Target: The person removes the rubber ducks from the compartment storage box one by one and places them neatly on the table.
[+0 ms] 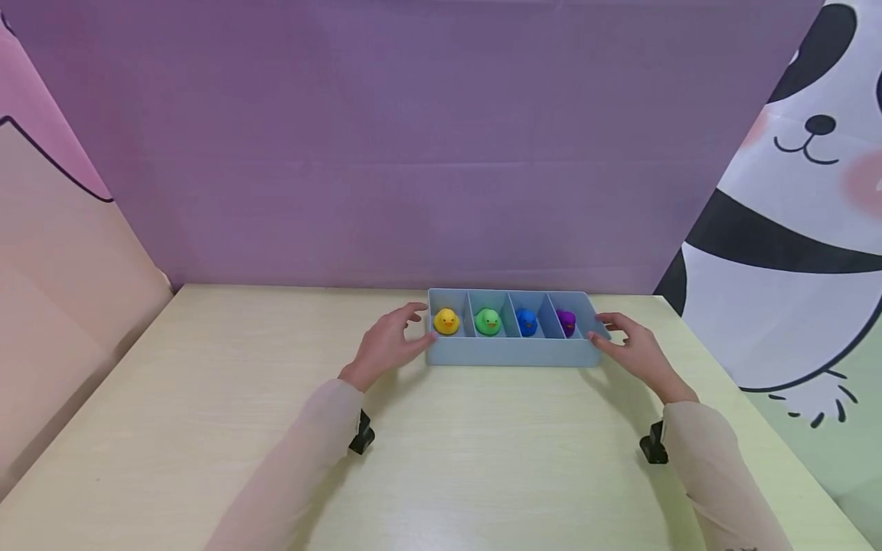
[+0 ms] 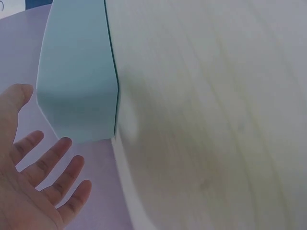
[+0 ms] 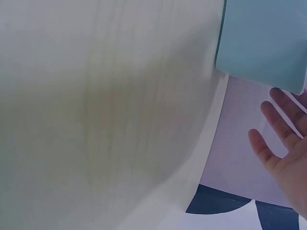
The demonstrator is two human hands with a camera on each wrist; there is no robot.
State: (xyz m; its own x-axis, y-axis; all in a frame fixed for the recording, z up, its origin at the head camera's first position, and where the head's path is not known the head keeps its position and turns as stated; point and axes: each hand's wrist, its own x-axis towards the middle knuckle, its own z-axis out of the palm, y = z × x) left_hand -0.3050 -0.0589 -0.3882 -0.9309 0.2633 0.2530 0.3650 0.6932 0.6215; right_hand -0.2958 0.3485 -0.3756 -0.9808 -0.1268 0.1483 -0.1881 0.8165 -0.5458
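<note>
A light blue box (image 1: pixel 513 353) with four side-by-side compartments stands near the back edge of the table. From left to right its compartments hold a yellow rubber duck (image 1: pixel 446 322), a green duck (image 1: pixel 488 323), a blue duck (image 1: pixel 527 323) and a small purple toy (image 1: pixel 566 322). My left hand (image 1: pixel 393 341) is at the box's left end, thumb near the front corner; the left wrist view shows its fingers spread and relaxed beside the wall. At the right end is my right hand (image 1: pixel 635 352), thumb and fingers around the corner, fingertips right at the wall in the right wrist view.
The pale wooden table (image 1: pixel 207 428) reaches back to a purple cloth wall (image 1: pixel 413 153). On the right hangs a panda-print panel (image 1: pixel 792 306), and a pinkish panel (image 1: pixel 62 268) borders the left. A black wrist strap piece shows at each sleeve.
</note>
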